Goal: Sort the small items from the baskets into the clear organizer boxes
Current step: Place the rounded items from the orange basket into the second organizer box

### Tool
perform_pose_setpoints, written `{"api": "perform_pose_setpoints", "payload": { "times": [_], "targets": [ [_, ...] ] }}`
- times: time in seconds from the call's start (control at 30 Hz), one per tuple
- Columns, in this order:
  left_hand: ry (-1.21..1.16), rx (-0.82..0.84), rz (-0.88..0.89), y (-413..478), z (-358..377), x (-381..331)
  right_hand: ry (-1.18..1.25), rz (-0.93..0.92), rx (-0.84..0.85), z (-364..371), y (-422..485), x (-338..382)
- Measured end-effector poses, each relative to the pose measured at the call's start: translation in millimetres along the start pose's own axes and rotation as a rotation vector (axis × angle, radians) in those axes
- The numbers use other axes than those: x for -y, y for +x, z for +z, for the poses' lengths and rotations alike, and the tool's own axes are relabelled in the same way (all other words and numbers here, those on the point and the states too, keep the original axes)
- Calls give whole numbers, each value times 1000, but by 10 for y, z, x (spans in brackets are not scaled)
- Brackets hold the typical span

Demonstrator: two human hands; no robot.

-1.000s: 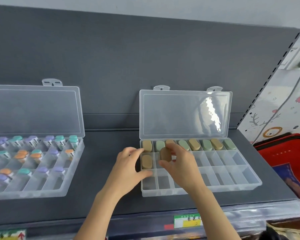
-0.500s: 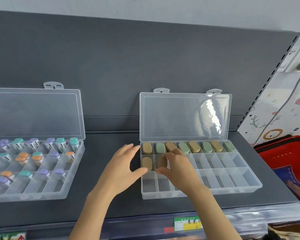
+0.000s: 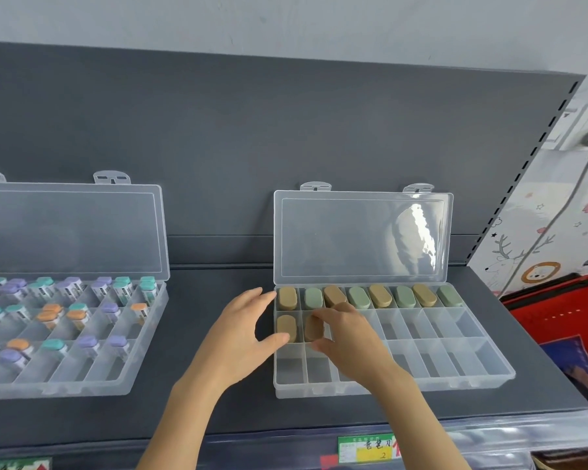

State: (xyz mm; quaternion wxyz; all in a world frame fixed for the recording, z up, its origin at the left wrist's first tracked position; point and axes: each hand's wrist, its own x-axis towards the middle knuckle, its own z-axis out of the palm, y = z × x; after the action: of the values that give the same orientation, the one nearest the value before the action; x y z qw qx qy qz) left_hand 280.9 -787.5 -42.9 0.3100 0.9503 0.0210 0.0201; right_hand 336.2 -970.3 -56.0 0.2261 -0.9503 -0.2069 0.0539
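A clear organizer box (image 3: 489, 378) stands open on the dark shelf, lid upright. Its back row holds several tan and green oval cases. A tan case (image 3: 287, 328) sits in the first middle-row compartment. My right hand (image 3: 345, 337) pinches a brown oval case (image 3: 313, 329) between thumb and fingers in the second middle-row compartment. My left hand (image 3: 241, 334) rests against the box's left wall with fingers spread, thumb at the box's edge.
A second open organizer (image 3: 82, 378) at the left holds several purple, teal and orange capped items. A red basket (image 3: 564, 317) stands at the right past the shelf end. Price labels (image 3: 365, 451) line the shelf's front rail. A plug and cord hang on the right wall.
My right hand has lowered the brown case from above the box down into the second middle-row compartment. My left hand stayed at the box's left side.
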Motion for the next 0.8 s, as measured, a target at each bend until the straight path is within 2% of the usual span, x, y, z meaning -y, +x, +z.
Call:
{"api": "perform_pose_setpoints", "payload": {
  "times": [0.17, 0.27, 0.47, 0.8],
  "targets": [
    [1, -54, 5, 10, 13, -23, 44, -23, -104, -168, -45, 25],
    [75, -75, 10, 14, 28, -69, -20, -58, -177, -237, -28, 42],
    [195, -159, -30, -123, 59, -58, -71, -86, -124, -162, 11, 66],
    [174, -321, -161, -580, 2, 66, 60, -311, -51, 67, 2, 345]
  ]
}}
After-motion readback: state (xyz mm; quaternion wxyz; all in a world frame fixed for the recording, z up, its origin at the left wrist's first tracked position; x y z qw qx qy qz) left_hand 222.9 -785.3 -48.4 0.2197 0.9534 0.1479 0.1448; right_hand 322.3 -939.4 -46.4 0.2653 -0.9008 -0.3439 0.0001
